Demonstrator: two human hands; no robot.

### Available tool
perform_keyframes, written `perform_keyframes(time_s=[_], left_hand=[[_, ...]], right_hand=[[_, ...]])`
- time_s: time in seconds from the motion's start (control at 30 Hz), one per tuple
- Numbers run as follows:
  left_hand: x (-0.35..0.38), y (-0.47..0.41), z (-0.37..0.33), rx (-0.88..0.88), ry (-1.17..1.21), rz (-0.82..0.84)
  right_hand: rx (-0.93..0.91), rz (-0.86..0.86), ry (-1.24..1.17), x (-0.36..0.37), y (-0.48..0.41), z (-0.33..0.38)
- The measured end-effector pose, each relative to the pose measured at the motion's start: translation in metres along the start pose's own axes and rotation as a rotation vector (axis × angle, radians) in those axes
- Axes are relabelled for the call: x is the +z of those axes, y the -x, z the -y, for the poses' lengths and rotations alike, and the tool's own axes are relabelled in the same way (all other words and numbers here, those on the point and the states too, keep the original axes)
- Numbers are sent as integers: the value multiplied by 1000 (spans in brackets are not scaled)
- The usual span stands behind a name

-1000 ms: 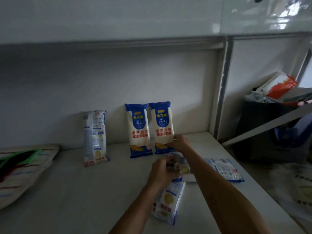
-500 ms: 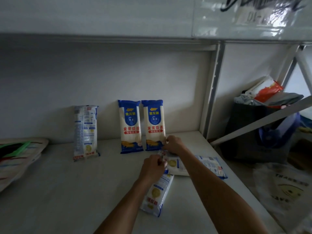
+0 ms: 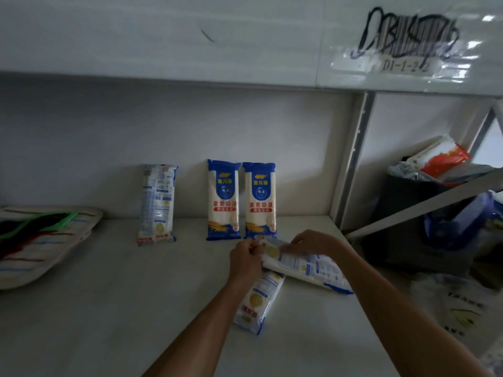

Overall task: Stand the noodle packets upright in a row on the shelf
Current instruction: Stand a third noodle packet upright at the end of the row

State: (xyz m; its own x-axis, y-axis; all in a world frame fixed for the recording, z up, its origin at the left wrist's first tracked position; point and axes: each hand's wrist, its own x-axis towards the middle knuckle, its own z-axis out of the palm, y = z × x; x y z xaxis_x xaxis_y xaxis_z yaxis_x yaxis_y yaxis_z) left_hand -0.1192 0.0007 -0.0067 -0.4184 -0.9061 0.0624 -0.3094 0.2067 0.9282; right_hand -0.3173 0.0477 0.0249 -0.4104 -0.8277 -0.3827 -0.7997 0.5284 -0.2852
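Note:
Three noodle packets stand upright against the back wall of the shelf (image 3: pixel 109 281): a pale one showing its back (image 3: pixel 157 204) on the left, and two blue-and-white ones (image 3: pixel 223 200) (image 3: pixel 260 201) side by side. In front of them a packet (image 3: pixel 307 268) lies across the shelf; my left hand (image 3: pixel 246 258) pinches its left end and my right hand (image 3: pixel 313 242) rests on its top edge. Another packet (image 3: pixel 258 300) lies flat beneath, partly hidden by my left wrist.
A striped woven bag (image 3: pixel 40 240) lies at the shelf's left end. A metal upright (image 3: pixel 351 164) closes the shelf on the right; beyond it stand a dark bin with bags (image 3: pixel 424 208) and a white plastic bag (image 3: pixel 457 306) on the floor.
The view has tilted up and drifted. My right hand moved from the base of the right standing packet onto the lying packet, whose left end now sits lifted between both hands.

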Motion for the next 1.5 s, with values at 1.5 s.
perform_keyframes(time_s=[1.5], left_hand=[[-15, 33, -40, 85, 253, 76]], right_hand=[[-219, -248, -769, -13, 106, 35]])
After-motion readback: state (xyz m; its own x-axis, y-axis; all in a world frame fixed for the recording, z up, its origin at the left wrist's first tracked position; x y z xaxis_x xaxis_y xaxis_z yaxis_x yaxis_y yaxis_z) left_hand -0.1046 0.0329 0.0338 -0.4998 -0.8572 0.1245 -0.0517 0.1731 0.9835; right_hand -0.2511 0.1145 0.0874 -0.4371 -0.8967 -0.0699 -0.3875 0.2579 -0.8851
